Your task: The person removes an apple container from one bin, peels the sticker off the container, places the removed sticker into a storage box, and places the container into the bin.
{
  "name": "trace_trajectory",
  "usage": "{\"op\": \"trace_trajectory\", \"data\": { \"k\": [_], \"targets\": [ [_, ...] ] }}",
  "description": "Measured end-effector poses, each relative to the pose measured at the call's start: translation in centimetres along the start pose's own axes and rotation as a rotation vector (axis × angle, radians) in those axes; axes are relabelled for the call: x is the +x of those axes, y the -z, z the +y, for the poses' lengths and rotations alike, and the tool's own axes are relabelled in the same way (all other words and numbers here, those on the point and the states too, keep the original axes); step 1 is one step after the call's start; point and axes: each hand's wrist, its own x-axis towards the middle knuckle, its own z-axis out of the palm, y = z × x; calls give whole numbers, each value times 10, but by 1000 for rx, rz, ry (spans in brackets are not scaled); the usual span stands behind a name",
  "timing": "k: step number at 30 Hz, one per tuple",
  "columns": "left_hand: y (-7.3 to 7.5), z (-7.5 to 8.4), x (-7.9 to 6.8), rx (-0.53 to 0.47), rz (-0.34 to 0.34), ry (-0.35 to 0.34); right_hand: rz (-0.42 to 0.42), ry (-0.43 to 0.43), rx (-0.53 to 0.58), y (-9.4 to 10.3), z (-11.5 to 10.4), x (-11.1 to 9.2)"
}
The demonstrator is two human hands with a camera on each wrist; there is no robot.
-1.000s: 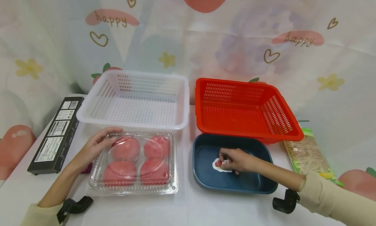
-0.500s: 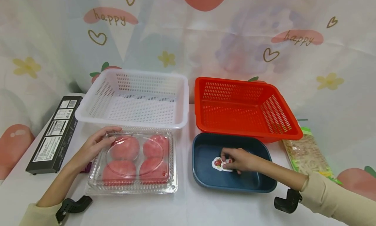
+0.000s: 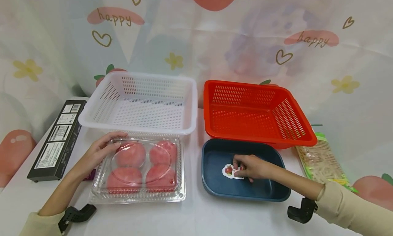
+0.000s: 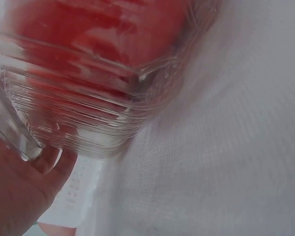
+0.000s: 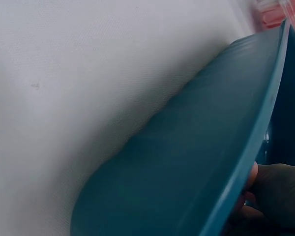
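A clear plastic box (image 3: 181,171) with several pink-red round fruits inside stands on the table at centre left in the head view. My left hand (image 3: 98,154) grips its back left corner, and in the left wrist view the fingers go round the rim. To the right of the box lies a dark blue basin (image 3: 212,185). Inside it, my right hand (image 3: 253,167) pinches the right end of a small white label (image 3: 228,170) with a red fruit print, low over the basin floor. The right wrist view shows mostly the basin's outer wall, hiding the label.
Behind stand a white slotted basket (image 3: 147,115) and a red one (image 3: 242,123). A long black box (image 3: 58,140) lies at the left. A bag of pale dried food (image 3: 323,161) lies at the right. A purple item (image 3: 91,175) peeks out beside the clear box.
My right hand has shifted slightly to the right in the basin, and more of the label shows. The left hand and the clear box have stayed in place.
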Motion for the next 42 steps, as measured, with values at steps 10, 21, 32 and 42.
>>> {"op": "trace_trajectory", "data": {
  "k": [10,21,32,42],
  "targets": [
    [1,0,0,6,1,13,6,11,-45,-1,0,0],
    [1,3,0,19,-1,25,-21,-37,-40,2,3,-7],
    [2,2,-2,6,-12,36,-113,-49,-52,6,2,-11],
    [4,3,-1,32,-21,19,-108,-90,-132,8,3,-10]
  ]
}}
